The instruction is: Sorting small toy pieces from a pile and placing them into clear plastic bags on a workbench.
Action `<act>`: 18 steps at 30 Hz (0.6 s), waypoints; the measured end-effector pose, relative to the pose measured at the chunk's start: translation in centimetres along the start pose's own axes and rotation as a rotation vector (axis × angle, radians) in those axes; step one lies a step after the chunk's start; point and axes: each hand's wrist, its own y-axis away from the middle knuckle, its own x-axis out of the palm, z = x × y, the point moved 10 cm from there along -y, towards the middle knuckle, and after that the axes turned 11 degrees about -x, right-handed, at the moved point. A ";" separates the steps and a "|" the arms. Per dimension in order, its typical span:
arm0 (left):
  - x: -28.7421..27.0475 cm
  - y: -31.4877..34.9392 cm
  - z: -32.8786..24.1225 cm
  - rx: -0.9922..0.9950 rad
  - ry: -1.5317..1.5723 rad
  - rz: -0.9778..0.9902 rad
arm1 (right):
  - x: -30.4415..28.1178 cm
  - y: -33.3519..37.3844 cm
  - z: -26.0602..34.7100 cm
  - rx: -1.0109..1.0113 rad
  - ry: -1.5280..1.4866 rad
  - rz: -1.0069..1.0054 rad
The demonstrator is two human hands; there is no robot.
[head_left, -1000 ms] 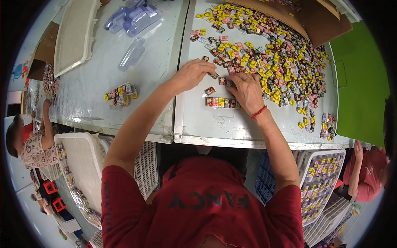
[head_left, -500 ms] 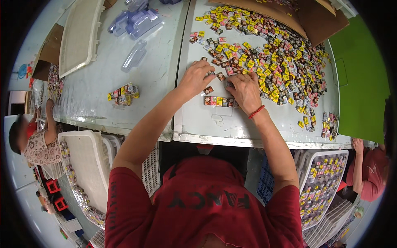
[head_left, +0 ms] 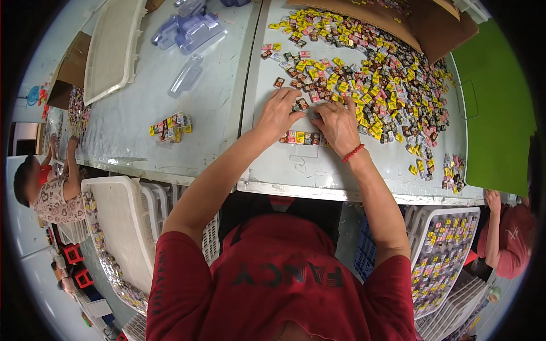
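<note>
My left hand (head_left: 277, 113) rests on the table with thumb and forefinger apart, curved around small dark-brown wrapped pieces (head_left: 300, 104). My right hand (head_left: 338, 125), with a red bead bracelet (head_left: 353, 153), is beside it. Its thumb and fingers are closed on a small dark piece (head_left: 316, 115), mostly hidden by the fingertips. Just below both hands lies a straight row of wrapped pieces (head_left: 300, 137) in brown, pink, yellow and black. It sits along the upper edge of a clear plastic tray (head_left: 304, 151), and the right hand covers its right end.
A wide heap of small wrapped pieces (head_left: 375, 85) spreads beyond my right hand, against an open cardboard box (head_left: 449, 37). Leftward are a stacked bundle of pieces (head_left: 170, 128), clear plastic trays (head_left: 196, 34) and a white crate lid (head_left: 114, 51). Crates (head_left: 446, 256) stand below the table edge.
My left hand has moved right, toward the right hand, and its thumb and forefinger have spread around the brown pieces. The right hand has stayed nearly still.
</note>
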 end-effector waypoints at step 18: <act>-3.7 5.7 -3.8 0.031 0.138 0.093 | -4.9 3.6 4.1 -0.064 -0.172 -0.148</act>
